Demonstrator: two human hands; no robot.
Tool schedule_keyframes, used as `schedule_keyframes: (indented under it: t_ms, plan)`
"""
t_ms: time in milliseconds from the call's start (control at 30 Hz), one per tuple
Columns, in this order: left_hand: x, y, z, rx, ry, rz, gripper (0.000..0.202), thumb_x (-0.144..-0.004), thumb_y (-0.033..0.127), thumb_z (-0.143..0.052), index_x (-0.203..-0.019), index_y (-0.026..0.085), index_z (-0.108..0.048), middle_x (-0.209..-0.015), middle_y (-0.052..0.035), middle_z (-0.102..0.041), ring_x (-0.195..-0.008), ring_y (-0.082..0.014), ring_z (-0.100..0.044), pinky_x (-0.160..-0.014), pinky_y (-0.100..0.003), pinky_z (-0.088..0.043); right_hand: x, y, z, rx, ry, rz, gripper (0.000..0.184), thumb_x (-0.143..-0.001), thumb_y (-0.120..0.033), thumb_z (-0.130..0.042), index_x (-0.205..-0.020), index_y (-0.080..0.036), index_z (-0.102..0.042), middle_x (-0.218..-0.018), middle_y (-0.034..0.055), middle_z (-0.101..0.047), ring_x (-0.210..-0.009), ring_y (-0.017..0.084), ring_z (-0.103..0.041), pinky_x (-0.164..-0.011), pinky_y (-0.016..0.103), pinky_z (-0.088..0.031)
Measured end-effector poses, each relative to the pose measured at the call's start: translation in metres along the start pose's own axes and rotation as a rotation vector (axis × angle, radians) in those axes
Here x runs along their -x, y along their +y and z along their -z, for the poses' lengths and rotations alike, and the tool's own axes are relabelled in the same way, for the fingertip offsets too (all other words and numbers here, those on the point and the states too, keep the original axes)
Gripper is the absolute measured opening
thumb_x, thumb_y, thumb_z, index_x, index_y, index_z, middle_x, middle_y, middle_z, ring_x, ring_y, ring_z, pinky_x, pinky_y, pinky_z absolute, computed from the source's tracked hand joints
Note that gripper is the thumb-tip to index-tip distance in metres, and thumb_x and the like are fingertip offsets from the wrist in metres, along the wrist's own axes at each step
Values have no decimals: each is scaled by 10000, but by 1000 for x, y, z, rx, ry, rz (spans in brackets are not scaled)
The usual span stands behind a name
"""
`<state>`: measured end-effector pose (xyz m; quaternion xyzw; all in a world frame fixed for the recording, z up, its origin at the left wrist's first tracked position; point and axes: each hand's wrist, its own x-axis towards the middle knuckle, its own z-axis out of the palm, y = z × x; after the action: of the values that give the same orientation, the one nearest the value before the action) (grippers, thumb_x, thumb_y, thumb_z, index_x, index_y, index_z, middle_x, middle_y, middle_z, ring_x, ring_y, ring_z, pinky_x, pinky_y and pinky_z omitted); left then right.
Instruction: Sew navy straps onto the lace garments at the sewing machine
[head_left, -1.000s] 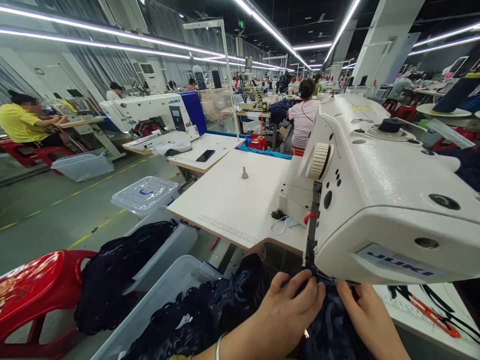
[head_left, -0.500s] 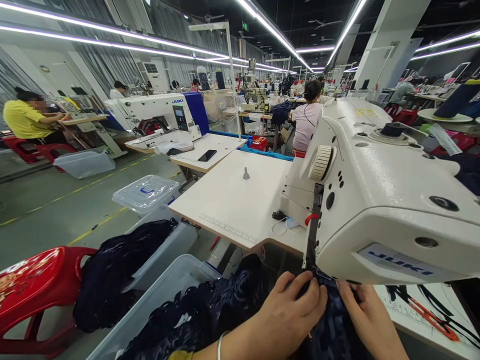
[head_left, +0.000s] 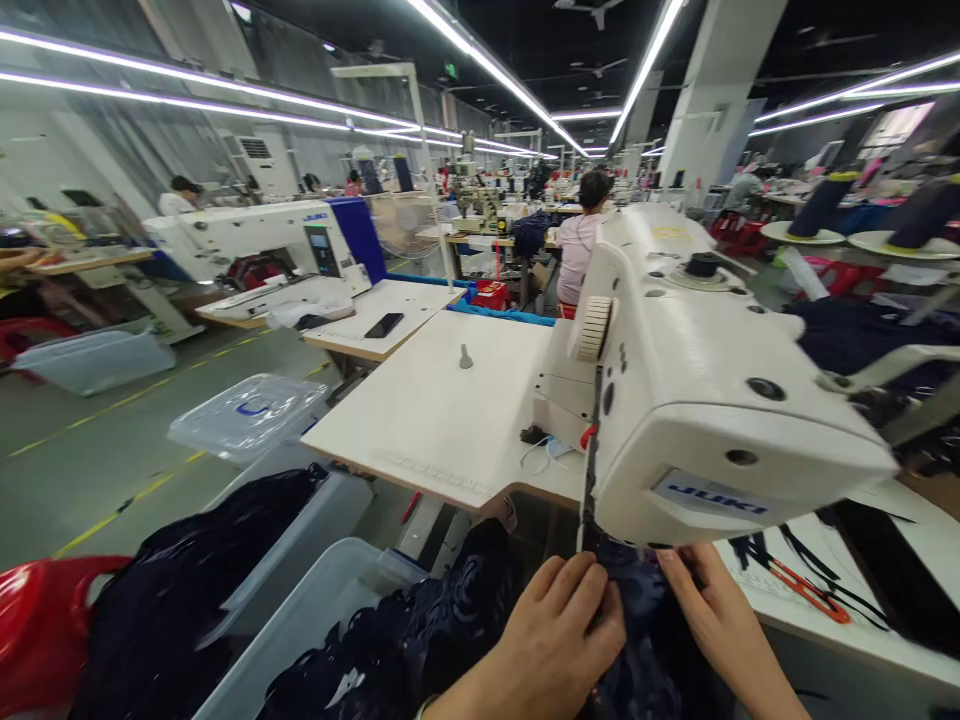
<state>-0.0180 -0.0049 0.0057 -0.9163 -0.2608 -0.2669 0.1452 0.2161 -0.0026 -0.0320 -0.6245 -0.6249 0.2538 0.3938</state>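
Dark navy patterned fabric [head_left: 637,630] hangs beneath the head of a white sewing machine [head_left: 697,400]. My left hand [head_left: 559,630] is closed on the fabric's left side, its fingers curled close to the machine's needle area, which is hidden. On the other side, my right hand [head_left: 724,610] pinches the fabric between thumb and fingers just under the machine head. More of the same navy fabric [head_left: 442,620] spills over a clear plastic bin [head_left: 300,610] to the left of my left arm.
A white table [head_left: 427,410] extends ahead. Orange-handled thread snips [head_left: 810,590] and black strips lie right of the machine. A dark phone [head_left: 384,325] rests on the farther table. At left are a lidded clear box [head_left: 247,415] and a red stool [head_left: 45,620]. A person [head_left: 581,245] sits ahead.
The view has turned to the right, so the surroundings sit farther left in the picture. Both hands keep hold of the fabric at the machine, with little change in their grip.
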Motion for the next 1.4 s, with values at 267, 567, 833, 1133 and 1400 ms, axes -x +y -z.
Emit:
schedule_keyframes:
  t_ms: [267, 567, 833, 1133, 1400]
  plan:
    - [-5, -12, -6, 53, -59, -133, 404, -950, 362, -404, -1247, 156, -583, -1427, -99, -482, -1265, -228, -451, -986, -315, -415, -35, 64, 76, 408, 204, -301, 302, -923, -423, -383, -981, -204, -582, -1015, 108, -681, -860, 271, -645, -758, 369, -475]
    - [14, -11, 0, -78, -258, 24, 662, -907, 482, -510, -1501, 270, -308, -1468, -28, -446, -1210, -253, -465, -1002, -343, -325, -59, 103, 94, 563, 279, -455, 357, -930, -331, -466, -1222, -131, -516, -1209, 214, -565, -988, 310, -613, -719, 372, -441]
    - [-11, -12, 8, 6, -197, 36, 730, -869, 684, -502, -1339, 125, -522, -1108, -105, -648, -973, -256, -574, -885, -364, -442, -62, 99, 92, 299, 189, -433, 230, -852, -336, -613, -692, -188, -540, -577, -56, -502, -531, 121, -476, -571, 262, -382]
    - [-21, 0, -6, -35, 25, 37, 441, -1051, 234, -222, -1059, 101, -642, -1102, -116, -647, -954, -210, -619, -817, -338, -489, -33, 63, 109, -439, 346, -444, 425, -707, -613, -677, -826, -228, -542, -651, -28, -607, -451, 115, -491, -435, 247, -391]
    - [-26, 8, 2, 10, -29, 21, 275, -999, 213, -416, -1150, 80, -602, -1091, -109, -652, -945, -213, -618, -843, -324, -513, 0, 0, 32, -1019, 185, -488, 359, -693, -449, -813, -888, -204, -639, -799, -13, -588, -605, 69, -521, -579, 170, -514]
